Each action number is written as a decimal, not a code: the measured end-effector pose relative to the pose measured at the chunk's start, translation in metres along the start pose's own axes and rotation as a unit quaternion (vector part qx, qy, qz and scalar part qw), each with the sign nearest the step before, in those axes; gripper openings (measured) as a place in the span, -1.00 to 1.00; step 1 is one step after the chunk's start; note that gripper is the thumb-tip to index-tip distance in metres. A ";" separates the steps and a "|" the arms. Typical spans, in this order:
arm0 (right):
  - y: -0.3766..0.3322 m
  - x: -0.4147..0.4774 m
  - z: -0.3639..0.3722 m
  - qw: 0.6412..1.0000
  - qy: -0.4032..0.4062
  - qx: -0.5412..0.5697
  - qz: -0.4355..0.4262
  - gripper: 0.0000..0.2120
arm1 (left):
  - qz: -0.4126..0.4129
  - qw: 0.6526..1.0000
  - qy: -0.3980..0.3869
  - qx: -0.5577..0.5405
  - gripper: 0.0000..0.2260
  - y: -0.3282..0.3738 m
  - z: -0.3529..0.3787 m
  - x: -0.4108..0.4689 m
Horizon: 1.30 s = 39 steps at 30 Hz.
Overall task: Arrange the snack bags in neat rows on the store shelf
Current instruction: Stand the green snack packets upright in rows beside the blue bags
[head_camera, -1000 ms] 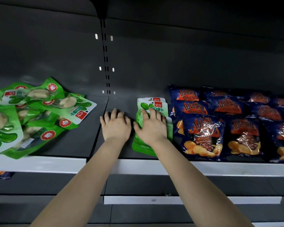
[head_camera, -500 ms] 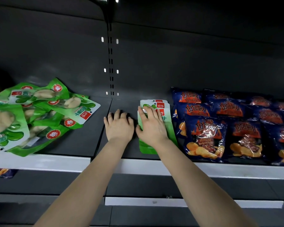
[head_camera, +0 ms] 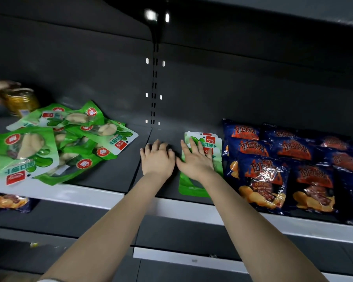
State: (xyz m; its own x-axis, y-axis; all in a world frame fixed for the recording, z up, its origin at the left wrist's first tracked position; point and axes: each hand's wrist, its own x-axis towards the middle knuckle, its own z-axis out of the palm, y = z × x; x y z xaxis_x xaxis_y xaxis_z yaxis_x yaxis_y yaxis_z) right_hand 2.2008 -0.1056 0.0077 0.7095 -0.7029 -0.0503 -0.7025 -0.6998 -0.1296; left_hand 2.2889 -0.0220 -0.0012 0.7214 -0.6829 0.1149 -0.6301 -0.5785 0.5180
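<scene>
A short stack of green snack bags lies flat on the dark shelf, just left of the blue chip bags. My right hand presses on that stack with straight, spread fingers. My left hand rests flat on the bare shelf right beside it, holding nothing. A loose, untidy heap of green snack bags lies on the left part of the shelf.
Blue chip bags fill the right of the shelf in rows. Another person's hand touches a yellow jar at the far left back. A blue bag lies on the lower shelf. The shelf's white front rail runs below.
Both hands stay where they were; the right hand has straightened the green stack slightly. The view has shifted, bringing the jar and another person's hand into sight at the left.
</scene>
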 end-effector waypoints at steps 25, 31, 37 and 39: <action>-0.270 0.000 0.014 0.931 0.049 0.090 -0.350 -0.36 | -0.190 0.961 0.178 0.088 -0.60 -0.222 -0.159 -0.061; -0.300 0.006 0.025 0.934 0.000 0.071 -0.350 -0.10 | -0.220 0.958 0.160 0.092 -0.61 -0.251 -0.161 -0.072; -0.302 0.008 0.043 0.936 -0.017 -0.015 -0.351 -0.07 | -0.193 0.964 0.170 0.074 -0.62 -0.261 -0.159 -0.068; -0.304 0.008 0.044 0.939 0.008 -0.005 -0.344 -0.09 | -0.189 0.965 0.173 0.061 -0.63 -0.261 -0.158 -0.064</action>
State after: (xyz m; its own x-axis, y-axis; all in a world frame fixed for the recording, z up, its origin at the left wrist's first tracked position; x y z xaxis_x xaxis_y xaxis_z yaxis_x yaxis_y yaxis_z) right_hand 2.4226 0.1073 0.0035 0.9947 -0.0859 0.0563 -0.0788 -0.9899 -0.1177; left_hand 2.4519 0.2431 -0.0101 0.9457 -0.2360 0.2237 -0.3174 -0.8194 0.4773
